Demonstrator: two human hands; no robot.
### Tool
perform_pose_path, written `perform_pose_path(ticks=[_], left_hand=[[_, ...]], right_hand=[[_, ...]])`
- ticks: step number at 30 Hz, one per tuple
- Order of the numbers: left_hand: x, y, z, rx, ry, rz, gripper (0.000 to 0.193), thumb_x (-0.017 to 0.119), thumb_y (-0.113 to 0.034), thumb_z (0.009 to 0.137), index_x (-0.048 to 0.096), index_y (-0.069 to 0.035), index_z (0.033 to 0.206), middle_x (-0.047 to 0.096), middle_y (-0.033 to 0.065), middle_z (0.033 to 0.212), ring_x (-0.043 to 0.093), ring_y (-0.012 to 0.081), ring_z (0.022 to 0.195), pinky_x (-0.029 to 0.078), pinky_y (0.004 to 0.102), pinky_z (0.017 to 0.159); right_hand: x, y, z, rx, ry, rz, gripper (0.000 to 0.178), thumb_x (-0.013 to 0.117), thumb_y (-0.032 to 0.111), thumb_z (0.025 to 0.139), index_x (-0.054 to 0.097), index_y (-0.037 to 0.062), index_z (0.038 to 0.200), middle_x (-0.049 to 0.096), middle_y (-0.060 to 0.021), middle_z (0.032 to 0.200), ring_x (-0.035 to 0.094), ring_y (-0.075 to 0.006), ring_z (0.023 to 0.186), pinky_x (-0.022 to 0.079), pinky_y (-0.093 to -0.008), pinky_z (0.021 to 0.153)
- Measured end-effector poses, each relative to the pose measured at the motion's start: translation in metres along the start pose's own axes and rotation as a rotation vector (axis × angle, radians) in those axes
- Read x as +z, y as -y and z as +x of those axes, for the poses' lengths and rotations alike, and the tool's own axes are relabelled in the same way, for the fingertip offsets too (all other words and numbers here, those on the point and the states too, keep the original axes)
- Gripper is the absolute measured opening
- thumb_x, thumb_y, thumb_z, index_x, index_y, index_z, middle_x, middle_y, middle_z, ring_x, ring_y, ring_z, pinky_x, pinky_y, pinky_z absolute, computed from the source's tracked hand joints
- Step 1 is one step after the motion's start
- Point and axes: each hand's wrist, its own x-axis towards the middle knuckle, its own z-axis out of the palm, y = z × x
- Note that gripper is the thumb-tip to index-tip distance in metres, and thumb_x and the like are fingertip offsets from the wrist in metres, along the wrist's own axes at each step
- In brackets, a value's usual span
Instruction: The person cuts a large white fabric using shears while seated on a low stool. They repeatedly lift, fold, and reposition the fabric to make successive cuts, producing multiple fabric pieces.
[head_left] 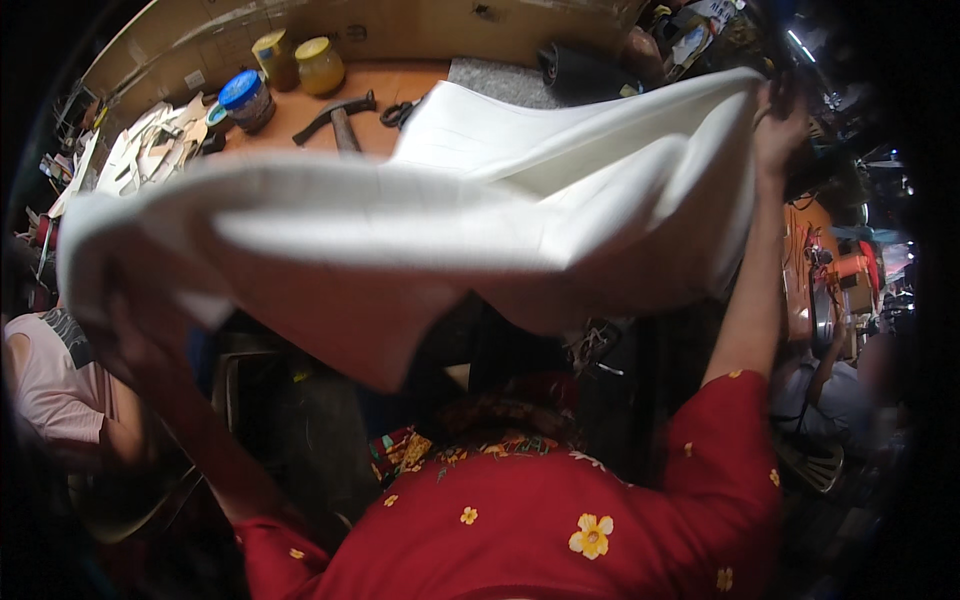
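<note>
Your right hand (pixel 782 132) clutched the white sheet (pixel 500 215), left hand (pixel 128 338) grip unreadable; billowing risked toppling the far-left blue-lidded jar (pixel 247 102).

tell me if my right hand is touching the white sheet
Touching. The head view shows the right hand gripping the white sheet at its right end, holding that edge up.
</note>
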Motion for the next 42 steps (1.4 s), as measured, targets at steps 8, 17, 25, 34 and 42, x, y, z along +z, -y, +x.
perform_pose_path(ticks=[8, 17, 25, 34, 42], left_hand=[[0.175, 0.001, 0.122, -0.289, 0.199, -0.849, 0.019, 0.067, -0.015, 0.087, 0.06, -0.003, 0.1, 0.063, 0.0034, 0.091, 0.06, 0.01, 0.081, 0.048, 0.0252, 0.069], [0.264, 0.029, 0.013, -0.416, 0.399, -0.474, 0.014, 0.062, -0.009, 0.086, 0.057, -0.004, 0.098, 0.055, -0.0014, 0.084, 0.048, 0.0062, 0.073, 0.042, 0.0212, 0.061], [0.257, 0.034, 0.002, -0.32, 0.54, -0.441, 0.015, 0.056, -0.014, 0.092, 0.06, -0.003, 0.101, 0.053, -0.0012, 0.089, 0.049, 0.0078, 0.077, 0.044, 0.0233, 0.065], [0.263, 0.027, 0.015, -0.185, 0.493, -0.5, 0.026, 0.053, -0.013, 0.092, 0.051, 0.0, 0.115, 0.052, 0.0047, 0.102, 0.05, 0.0111, 0.09, 0.046, 0.0254, 0.078], [0.285, -0.004, 0.075, -0.353, 0.466, -0.835, 0.022, 0.053, -0.008, 0.089, 0.045, 0.0, 0.109, 0.054, 0.009, 0.096, 0.058, 0.0118, 0.078, 0.05, 0.0231, 0.054]], right_hand=[[0.031, -0.097, 0.106, -0.034, -0.19, -0.143, 0.034, 0.072, 0.015, 0.081, 0.059, 0.0033, 0.11, 0.069, -0.0066, 0.102, 0.067, -0.0183, 0.087, 0.052, -0.0293, 0.074], [-0.002, -0.053, -0.031, 0.076, 0.423, -0.256, 0.042, 0.064, 0.014, 0.084, 0.051, 0.0083, 0.124, 0.062, -0.0184, 0.114, 0.061, -0.0377, 0.101, 0.046, -0.0449, 0.083], [-0.075, -0.034, -0.16, 0.669, 0.7, -0.379, 0.059, 0.072, 0.032, 0.079, 0.047, 0.0055, 0.125, 0.064, -0.0227, 0.105, 0.061, -0.0384, 0.1, 0.045, -0.0447, 0.083], [-0.052, -0.07, -0.157, 0.413, 0.434, -0.323, 0.048, 0.072, 0.012, 0.079, 0.051, 0.0033, 0.121, 0.066, -0.0187, 0.107, 0.063, -0.031, 0.101, 0.047, -0.0383, 0.085], [-0.025, -0.098, -0.071, 0.206, 0.211, -0.318, 0.045, 0.069, 0.016, 0.082, 0.05, 0.0024, 0.121, 0.061, -0.018, 0.116, 0.061, -0.0333, 0.104, 0.047, -0.0387, 0.085]])
